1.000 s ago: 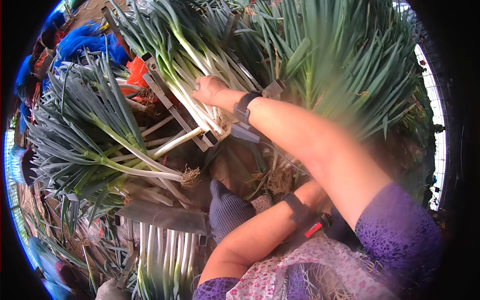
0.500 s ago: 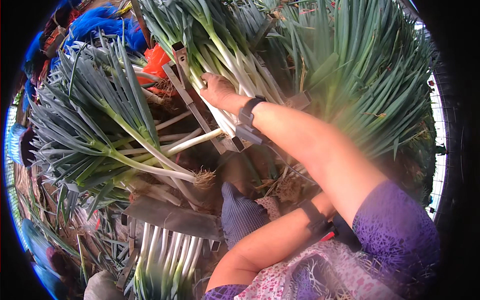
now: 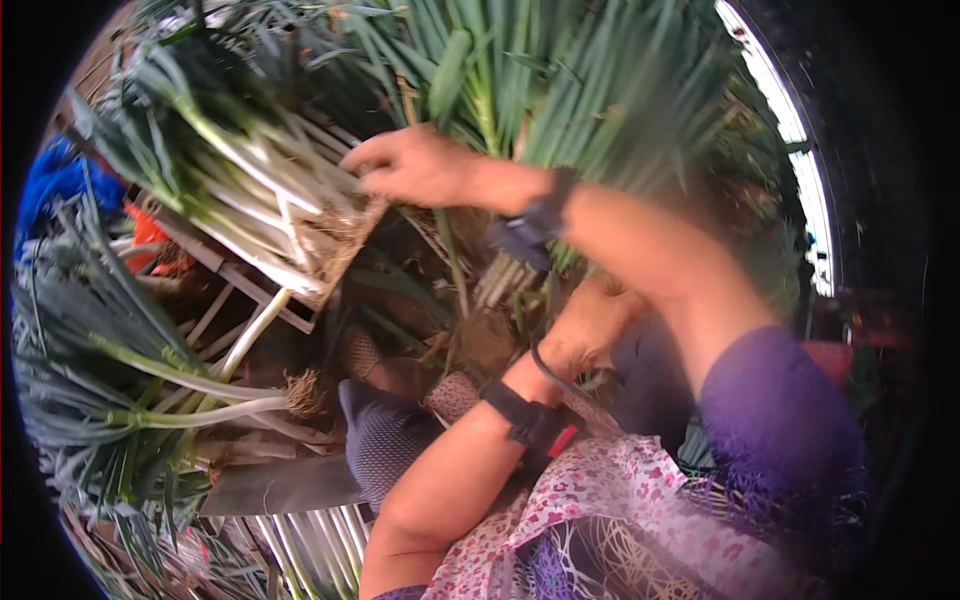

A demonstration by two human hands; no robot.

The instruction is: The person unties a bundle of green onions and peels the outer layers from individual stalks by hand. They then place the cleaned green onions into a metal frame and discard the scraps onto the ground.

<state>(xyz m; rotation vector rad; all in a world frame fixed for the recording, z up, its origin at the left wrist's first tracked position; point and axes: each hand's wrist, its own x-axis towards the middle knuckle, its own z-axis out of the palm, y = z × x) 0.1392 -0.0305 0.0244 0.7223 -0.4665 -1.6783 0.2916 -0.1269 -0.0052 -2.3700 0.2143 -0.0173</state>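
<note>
My right hand [image 3: 412, 168] reaches out with its fingers extended and apart, blurred by motion, at the near right side of a bundle of leeks [image 3: 270, 185]. Nothing shows in its fingers. The leeks lie in a metal rack [image 3: 345, 255], white stems and roots toward me, green leaves away. Below my right forearm is my left hand [image 3: 590, 318], bent near my knee. Its fingers are partly hidden behind the right arm, and I cannot see whether they hold anything.
Loose leeks [image 3: 220, 400] with roots pile at the left. A metal plate [image 3: 285, 485] stands above more white-stemmed leeks [image 3: 315, 545] at the lower left. A large heap of green leeks [image 3: 600, 90] fills the far right. My grey-clad knee [image 3: 385, 440] is in the middle.
My right hand has come off the leek stems to the rack's right side. The view has swung right, and my left hand, hidden before, now shows in part.
</note>
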